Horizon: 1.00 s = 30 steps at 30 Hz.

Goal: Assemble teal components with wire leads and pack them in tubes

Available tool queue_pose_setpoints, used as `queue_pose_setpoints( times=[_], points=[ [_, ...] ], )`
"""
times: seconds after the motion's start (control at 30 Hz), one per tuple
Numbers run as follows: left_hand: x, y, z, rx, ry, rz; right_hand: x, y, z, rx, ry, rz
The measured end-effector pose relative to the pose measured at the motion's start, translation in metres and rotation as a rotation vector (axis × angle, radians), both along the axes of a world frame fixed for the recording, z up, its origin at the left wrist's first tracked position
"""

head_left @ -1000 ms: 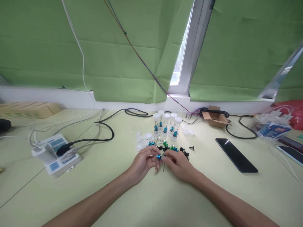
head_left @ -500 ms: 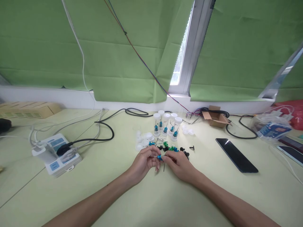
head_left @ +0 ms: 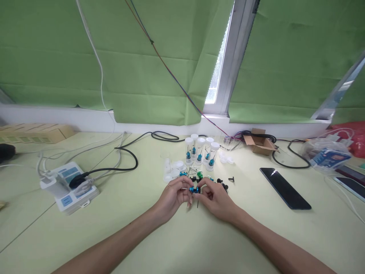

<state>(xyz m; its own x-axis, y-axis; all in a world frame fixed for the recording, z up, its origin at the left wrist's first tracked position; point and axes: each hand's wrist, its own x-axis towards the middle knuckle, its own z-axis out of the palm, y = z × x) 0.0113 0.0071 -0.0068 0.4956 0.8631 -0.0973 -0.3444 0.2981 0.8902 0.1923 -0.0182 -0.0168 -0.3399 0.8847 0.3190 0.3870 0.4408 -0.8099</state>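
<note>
Between my hands is a small blue metal part (head_left: 194, 190) with a black end and a thin metal rod sticking out to the left. My left hand (head_left: 173, 195) pinches it by the rod side. The thumb and forefinger of my right hand (head_left: 216, 196) are at its black end. A thin dark pin (head_left: 197, 204) shows below the part; what it joins to is unclear. Just beyond my fingers lie loose green parts (head_left: 199, 175), blue parts (head_left: 183, 173) and black knobs (head_left: 224, 186), partly hidden by my hands.
Several capped clear tubes (head_left: 200, 152) holding blue parts stand behind the loose pieces. White caps (head_left: 179, 165) lie to their left. A black phone (head_left: 285, 188) and a small open carton (head_left: 261, 144) are on the right, a corded power strip (head_left: 70, 186) on the left.
My right fingers have spread and shifted slightly, so more of the blue part and its black end now shows. My left hand stays nearly in place.
</note>
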Motion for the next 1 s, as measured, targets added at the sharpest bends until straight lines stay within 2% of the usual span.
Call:
queue_pose_setpoints(
  times=[1.0],
  points=[
    [-0.0001,0.0004,-0.0011,0.005,0.006,-0.003,0.0018,0.0022,0.0005,-0.026,0.001,0.002]
  ],
)
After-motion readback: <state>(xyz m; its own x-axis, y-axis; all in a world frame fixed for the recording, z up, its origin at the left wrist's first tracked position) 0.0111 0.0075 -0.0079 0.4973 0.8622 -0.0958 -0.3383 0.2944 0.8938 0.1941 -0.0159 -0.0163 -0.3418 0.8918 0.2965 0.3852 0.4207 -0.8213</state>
